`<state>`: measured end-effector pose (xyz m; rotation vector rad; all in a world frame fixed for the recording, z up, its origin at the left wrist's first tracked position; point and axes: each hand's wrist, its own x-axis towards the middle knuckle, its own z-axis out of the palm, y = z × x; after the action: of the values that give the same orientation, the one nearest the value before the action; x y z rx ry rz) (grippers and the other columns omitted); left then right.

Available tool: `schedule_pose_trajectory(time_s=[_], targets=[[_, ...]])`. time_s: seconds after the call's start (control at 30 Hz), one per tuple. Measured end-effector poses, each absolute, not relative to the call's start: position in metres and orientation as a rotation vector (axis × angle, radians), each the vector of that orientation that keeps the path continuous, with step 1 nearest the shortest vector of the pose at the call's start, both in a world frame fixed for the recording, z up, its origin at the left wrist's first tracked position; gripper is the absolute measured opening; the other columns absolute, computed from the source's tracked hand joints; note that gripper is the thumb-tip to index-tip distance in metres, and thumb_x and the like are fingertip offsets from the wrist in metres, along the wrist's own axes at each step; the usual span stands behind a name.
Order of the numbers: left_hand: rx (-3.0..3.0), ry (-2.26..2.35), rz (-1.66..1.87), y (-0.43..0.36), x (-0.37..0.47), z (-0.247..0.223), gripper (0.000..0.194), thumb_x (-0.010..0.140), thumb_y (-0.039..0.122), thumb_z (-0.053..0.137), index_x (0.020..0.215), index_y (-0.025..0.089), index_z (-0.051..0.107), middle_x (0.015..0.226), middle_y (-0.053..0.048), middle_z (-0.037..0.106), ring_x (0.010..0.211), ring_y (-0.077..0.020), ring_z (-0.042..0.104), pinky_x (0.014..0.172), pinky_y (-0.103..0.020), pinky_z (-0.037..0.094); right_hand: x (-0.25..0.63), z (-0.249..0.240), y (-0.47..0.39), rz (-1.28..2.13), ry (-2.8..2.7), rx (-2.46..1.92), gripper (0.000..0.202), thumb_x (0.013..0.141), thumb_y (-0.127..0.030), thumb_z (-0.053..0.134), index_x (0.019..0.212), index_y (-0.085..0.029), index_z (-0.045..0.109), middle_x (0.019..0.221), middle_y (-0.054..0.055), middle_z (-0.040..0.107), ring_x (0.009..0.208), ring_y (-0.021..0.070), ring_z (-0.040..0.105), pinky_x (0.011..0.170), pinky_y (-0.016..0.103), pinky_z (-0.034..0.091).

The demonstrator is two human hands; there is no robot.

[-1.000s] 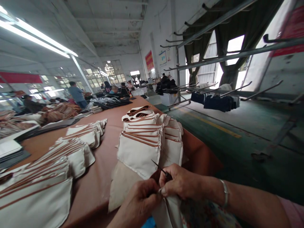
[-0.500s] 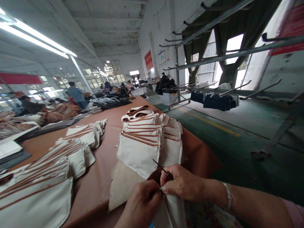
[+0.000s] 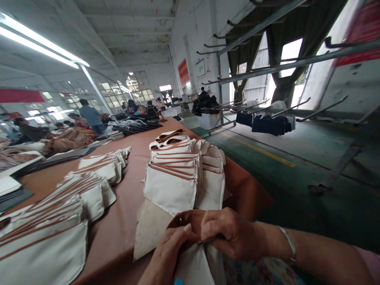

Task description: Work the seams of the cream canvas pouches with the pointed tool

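Low in the view, my left hand (image 3: pixel 170 249) is closed on a brown-and-white sewn pouch, its thumb lying along the brown part. My right hand (image 3: pixel 233 233) pinches the edge of the same pouch (image 3: pixel 191 219), close beside the left fingers. The pouch's white lining (image 3: pixel 194 267) hangs below both hands. A dark sliver shows under the right fingers; whether it is the pointed tool seen earlier, I cannot tell. Just beyond my hands lies a stack of white pouches with brown edges (image 3: pixel 170 190), on a beige sheet (image 3: pixel 148 229).
More overlapping white pouches (image 3: pixel 56 245) lie along the left of the brown-covered table (image 3: pixel 115 229). A metal rack (image 3: pixel 267 67) with long prongs stands at the right, dark blue pieces (image 3: pixel 268 124) hanging on it. Several people work in the background, one in a blue top (image 3: pixel 90 116).
The dark pointed tool that stuck out of my right hand no longer shows clearly. The pouch's brown part is now turned up between my hands, with my left thumb stretched along it.
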<state>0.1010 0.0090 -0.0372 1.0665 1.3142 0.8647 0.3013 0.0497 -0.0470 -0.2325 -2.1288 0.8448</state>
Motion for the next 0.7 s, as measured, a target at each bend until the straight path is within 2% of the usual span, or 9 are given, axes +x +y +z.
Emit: schedule_pose_trajectory(time_s=[0.1,0.17,0.3,0.37,0.43,0.57,0.7], targets=[[0.933,1.207,0.751,0.009,0.103,-0.042,0.044,0.069,0.054,0.075,0.058,0.017,0.056,0.050,0.004,0.046,0.046,-0.0092,0.037,0.046,-0.023,0.023,0.306,-0.052,0.050,0.583,-2.235,-0.191,0.013,0.084,-0.011,0.044,0.080,-0.019,0.055,0.077,0.005,0.058,0.075,0.0161,0.057,0.071,0.025,0.048],[0.913,1.181,0.687,0.009,0.103,-0.045,0.047,0.066,0.055,0.079,0.059,0.019,0.050,0.047,0.007,0.042,0.042,-0.0067,0.031,0.044,-0.023,0.017,0.308,-0.055,0.051,0.459,-2.306,-0.187,0.018,0.089,-0.016,0.042,0.080,-0.018,0.057,0.078,0.007,0.058,0.077,0.0178,0.057,0.071,0.025,0.048],[1.121,1.228,0.664,0.009,0.102,-0.044,0.052,0.065,0.063,0.076,0.065,0.016,0.054,0.054,0.006,0.043,0.048,-0.0072,0.033,0.046,-0.022,0.019,0.310,-0.066,0.051,0.376,-2.378,-0.220,0.026,0.096,-0.023,0.040,0.081,-0.018,0.060,0.078,0.007,0.058,0.076,0.0173,0.055,0.073,0.026,0.047],[1.284,1.259,0.650,0.006,0.103,-0.038,0.051,0.070,0.064,0.072,0.066,0.015,0.058,0.056,0.006,0.042,0.050,-0.0077,0.032,0.046,-0.023,0.019,0.309,-0.070,0.050,0.497,-2.315,-0.230,0.022,0.095,-0.026,0.043,0.084,-0.018,0.061,0.082,0.007,0.060,0.078,0.0171,0.056,0.074,0.027,0.047],[1.404,1.282,0.652,0.001,0.103,-0.032,0.049,0.076,0.063,0.066,0.067,0.015,0.059,0.058,0.006,0.039,0.052,-0.0084,0.031,0.046,-0.023,0.018,0.308,-0.070,0.049,0.788,-2.165,-0.295,0.022,0.095,-0.032,0.046,0.086,-0.017,0.060,0.083,0.007,0.061,0.079,0.0169,0.057,0.072,0.027,0.047],[1.594,1.307,0.714,-0.005,0.104,-0.022,0.044,0.084,0.056,0.060,0.065,0.017,0.057,0.061,0.004,0.039,0.056,-0.0108,0.034,0.049,-0.024,0.023,0.309,-0.054,0.050,1.391,-1.853,-0.583,0.034,0.096,-0.044,0.049,0.084,-0.013,0.059,0.071,0.001,0.055,0.065,0.0113,0.050,0.059,0.021,0.041],[1.770,1.351,0.765,-0.005,0.104,-0.019,0.039,0.087,0.047,0.060,0.061,0.020,0.052,0.061,0.003,0.041,0.058,-0.0134,0.036,0.052,-0.025,0.027,0.309,-0.035,0.059,1.501,-2.032,-0.613,0.029,0.090,-0.037,0.059,0.073,-0.013,0.057,0.066,-0.004,0.046,0.059,0.0080,0.040,0.054,0.019,0.034]])
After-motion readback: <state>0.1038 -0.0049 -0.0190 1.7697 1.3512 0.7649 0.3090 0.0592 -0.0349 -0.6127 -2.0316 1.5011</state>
